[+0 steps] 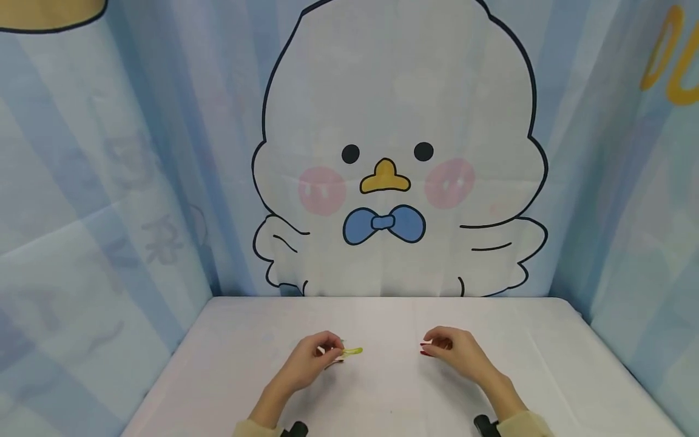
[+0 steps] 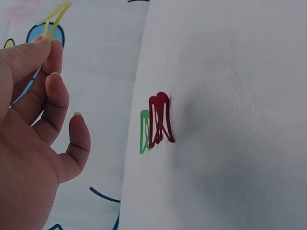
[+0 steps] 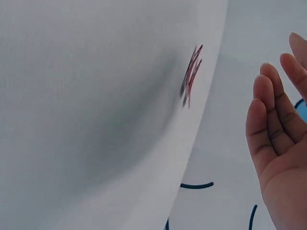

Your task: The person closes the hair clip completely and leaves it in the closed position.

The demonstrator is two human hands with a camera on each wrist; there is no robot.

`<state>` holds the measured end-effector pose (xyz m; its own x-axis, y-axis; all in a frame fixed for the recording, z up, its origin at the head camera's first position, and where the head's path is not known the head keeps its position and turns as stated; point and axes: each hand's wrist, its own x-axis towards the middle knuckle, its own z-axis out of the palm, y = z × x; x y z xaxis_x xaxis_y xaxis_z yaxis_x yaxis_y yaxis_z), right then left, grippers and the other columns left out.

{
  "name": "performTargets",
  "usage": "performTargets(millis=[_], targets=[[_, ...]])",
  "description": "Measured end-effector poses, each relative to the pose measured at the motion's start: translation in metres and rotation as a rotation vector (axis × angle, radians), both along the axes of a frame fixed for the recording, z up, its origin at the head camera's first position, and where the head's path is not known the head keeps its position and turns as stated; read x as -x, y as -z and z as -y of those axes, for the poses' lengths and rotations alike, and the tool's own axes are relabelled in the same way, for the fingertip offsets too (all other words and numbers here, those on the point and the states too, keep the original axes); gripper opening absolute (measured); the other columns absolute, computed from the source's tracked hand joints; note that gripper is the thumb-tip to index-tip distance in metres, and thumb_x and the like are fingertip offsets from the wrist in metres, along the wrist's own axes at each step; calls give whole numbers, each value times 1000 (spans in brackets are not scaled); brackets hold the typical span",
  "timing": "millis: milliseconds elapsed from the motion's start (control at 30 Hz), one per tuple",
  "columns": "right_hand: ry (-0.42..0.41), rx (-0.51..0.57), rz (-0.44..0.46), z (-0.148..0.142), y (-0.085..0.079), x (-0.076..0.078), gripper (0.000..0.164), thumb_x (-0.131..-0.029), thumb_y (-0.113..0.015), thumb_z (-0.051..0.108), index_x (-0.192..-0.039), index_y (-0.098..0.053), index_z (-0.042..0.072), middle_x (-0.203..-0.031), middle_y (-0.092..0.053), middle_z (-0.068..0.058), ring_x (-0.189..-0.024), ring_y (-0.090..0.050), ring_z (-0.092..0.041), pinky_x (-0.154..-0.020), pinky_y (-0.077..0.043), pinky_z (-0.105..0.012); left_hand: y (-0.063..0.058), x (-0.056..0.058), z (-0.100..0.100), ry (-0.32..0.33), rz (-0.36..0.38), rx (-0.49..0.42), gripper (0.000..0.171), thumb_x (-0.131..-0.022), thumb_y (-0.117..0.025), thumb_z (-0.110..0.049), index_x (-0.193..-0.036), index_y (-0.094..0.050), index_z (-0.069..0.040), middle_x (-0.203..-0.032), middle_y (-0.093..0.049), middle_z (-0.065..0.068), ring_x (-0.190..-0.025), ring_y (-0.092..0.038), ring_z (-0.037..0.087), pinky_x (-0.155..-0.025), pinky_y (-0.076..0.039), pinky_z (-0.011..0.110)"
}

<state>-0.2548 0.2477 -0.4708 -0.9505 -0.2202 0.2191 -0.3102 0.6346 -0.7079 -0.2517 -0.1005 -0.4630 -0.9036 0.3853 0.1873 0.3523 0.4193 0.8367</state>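
My left hand (image 1: pixel 314 361) pinches a yellow snap hair clip (image 2: pixel 61 15) between thumb and index finger, its end sticking out past the fingertips. Below that hand, several dark red hair clips (image 2: pixel 163 98) lie overlapping on the table beside a green hair clip (image 2: pixel 142 132), as the left wrist view shows. My right hand (image 1: pixel 461 353) hovers with fingers loosely bent and nothing seen in its grasp. Near its fingertips, red hair clips (image 1: pixel 425 353) lie on the table; the right wrist view shows this red group (image 3: pixel 189 72) nearly edge-on.
A white cloth-covered table (image 1: pixel 382 400) spreads under both hands. Behind it and at both sides hang blue and white printed curtains (image 1: pixel 617 255), the back one with a large cartoon bird (image 1: pixel 382 109). Dark wrist-camera mounts (image 1: pixel 485 425) sit at the cuffs.
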Motion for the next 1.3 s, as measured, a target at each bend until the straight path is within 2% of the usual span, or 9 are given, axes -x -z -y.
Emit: performTargets(millis=[133, 300, 500, 700, 867, 1000, 1100, 1200, 1300], targets=[[-5, 21, -16, 8, -7, -3, 19, -90, -78, 24, -101, -73, 10, -83, -64, 8, -75, -57, -10, -67, -49, -27, -5, 0, -7, -1, -5, -22, 5, -97, -68, -12, -98, -67, -8, -89, -63, -3, -79, -57, 16, -72, -46, 28], [-18, 45, -36, 19, -10, -8, 19, -91, -77, 23, -102, -72, 8, -87, -66, 9, -79, -60, -9, -71, -51, -27, -5, -1, -18, -2, 26, -38, 5, -97, -68, -11, -100, -67, -7, -89, -63, -3, -79, -58, 15, -73, -47, 27], [-68, 106, -81, 39, -12, -15, 15, -90, -78, 19, -101, -72, 11, -92, -67, 8, -81, -62, -8, -74, -53, -28, -5, -4, -28, 13, -5, -61, 3, -96, -68, -9, -99, -68, -8, -89, -63, -4, -80, -56, 14, -73, -47, 28], [-119, 158, -101, 53, -17, -23, 14, -91, -77, 20, -101, -72, 13, -92, -68, 9, -81, -62, -9, -74, -54, -31, -4, -4, -38, 0, -9, -73, 5, -98, -67, -12, -100, -68, -7, -89, -62, -6, -81, -56, 13, -72, -47, 27], [-167, 195, -140, 61, -19, -24, 15, -91, -77, 20, -103, -72, 13, -94, -70, 7, -81, -64, -8, -74, -54, -31, -7, -4, -41, 16, -21, -94, 6, -98, -67, -13, -100, -68, -7, -89, -63, -7, -81, -56, 12, -72, -46, 27], [-200, 239, -178, 68, -20, -26, 15, -90, -78, 13, -104, -72, 11, -93, -71, 0, -80, -64, -8, -73, -53, -31, -10, -5, -43, 40, -35, -104, 6, -98, -67, -12, -99, -68, -7, -89, -63, -7, -81, -56, 11, -71, -46, 27], [-218, 263, -221, 73, -21, -28, 12, -89, -78, 11, -99, -72, 13, -89, -71, 0, -77, -63, -8, -70, -53, -31, -10, -7, -46, 51, -38, -110, 6, -98, -67, -13, -99, -67, -7, -89, -64, -7, -81, -56, 11, -72, -46, 27], [-211, 269, -255, 75, -20, -29, 8, -89, -78, 12, -94, -72, 15, -84, -70, 5, -72, -62, -8, -67, -52, -30, -9, -8, -50, 38, -16, -124, 5, -99, -66, -14, -99, -68, -9, -89, -63, -7, -83, -56, 12, -73, -45, 28], [-194, 266, -236, 75, -18, -30, 7, -89, -78, 12, -91, -72, 14, -82, -68, 9, -71, -61, -7, -65, -52, -28, -5, -11, -53, 20, 8, -136, 3, -98, -66, -11, -99, -68, -10, -89, -63, -6, -83, -56, 13, -73, -45, 28]])
